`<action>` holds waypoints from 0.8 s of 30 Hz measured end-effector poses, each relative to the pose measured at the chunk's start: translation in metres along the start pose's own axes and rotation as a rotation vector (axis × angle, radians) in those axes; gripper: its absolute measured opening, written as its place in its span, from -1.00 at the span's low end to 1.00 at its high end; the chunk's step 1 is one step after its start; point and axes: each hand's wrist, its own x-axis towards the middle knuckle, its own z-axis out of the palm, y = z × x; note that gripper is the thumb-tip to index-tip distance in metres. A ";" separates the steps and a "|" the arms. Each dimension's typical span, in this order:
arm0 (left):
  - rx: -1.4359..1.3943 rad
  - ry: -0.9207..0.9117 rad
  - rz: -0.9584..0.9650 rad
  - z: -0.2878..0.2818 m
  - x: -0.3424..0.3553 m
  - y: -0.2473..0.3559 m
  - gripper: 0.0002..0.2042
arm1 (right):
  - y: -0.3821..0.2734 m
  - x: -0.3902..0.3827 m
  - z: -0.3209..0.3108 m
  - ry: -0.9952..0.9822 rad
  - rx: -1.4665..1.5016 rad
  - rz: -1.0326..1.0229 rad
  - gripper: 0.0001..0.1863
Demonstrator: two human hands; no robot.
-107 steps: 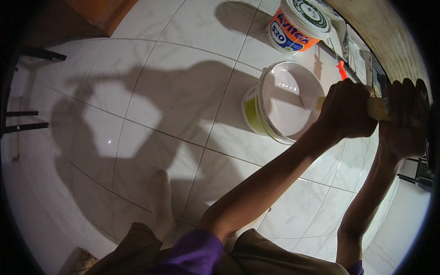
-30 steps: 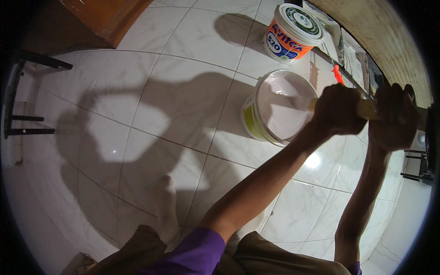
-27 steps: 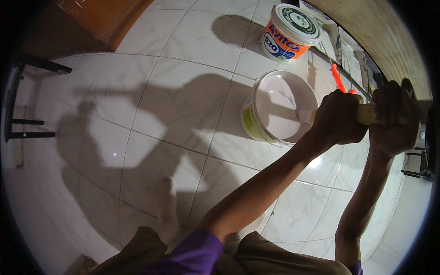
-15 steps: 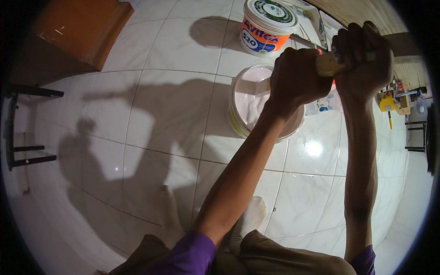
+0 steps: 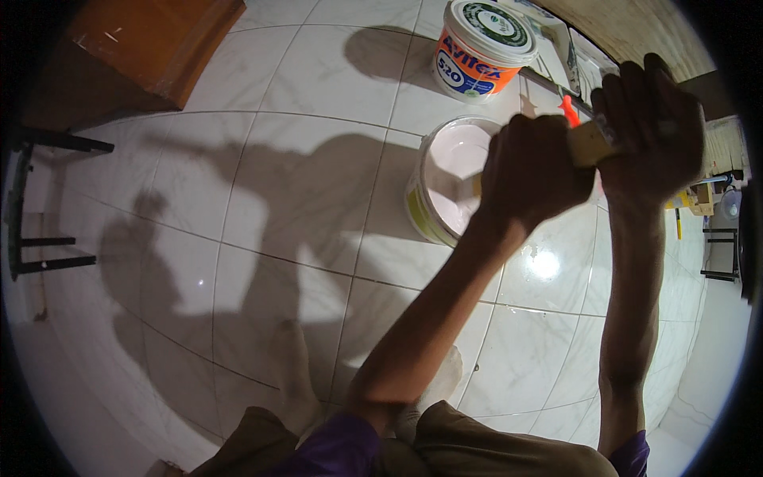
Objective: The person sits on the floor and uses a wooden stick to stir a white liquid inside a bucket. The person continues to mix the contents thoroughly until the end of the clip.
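Both my fists are wrapped round a pale wooden stick (image 5: 590, 144), the left one lower and the right one above it. My left hand (image 5: 531, 167) is over the right side of an open bucket (image 5: 424, 205) and hides part of it. Thick pale pink paint (image 5: 457, 155) fills the bucket, and the stick's lower end goes down into it. Up and to the right, my right hand (image 5: 653, 131) grips the stick's upper part.
A lidded orange and white paint bucket (image 5: 483, 52) stands just beyond the open one. Something bright red-orange (image 5: 569, 111) shows behind my hands. An orange-brown wooden cabinet (image 5: 151, 56) is at the far left, a black metal frame (image 5: 60, 262) below it. White tiles (image 5: 306, 191) cover the floor.
My two hands and the stick have shifted slightly right and nearer in the picture. The view has also moved a little, so the buckets appear further right.
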 end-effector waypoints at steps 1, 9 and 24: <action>0.016 0.003 0.031 -0.002 0.006 -0.004 -0.76 | 0.004 0.004 -0.016 -0.048 0.010 -0.024 -0.80; -0.146 -0.065 0.322 0.015 0.018 -0.008 -0.68 | -0.013 -0.005 -0.018 0.163 -0.180 -0.063 -0.82; 0.547 -0.598 -0.368 -0.356 -0.013 0.033 -0.57 | -0.123 -0.034 -0.086 -0.021 -0.305 -0.372 -0.70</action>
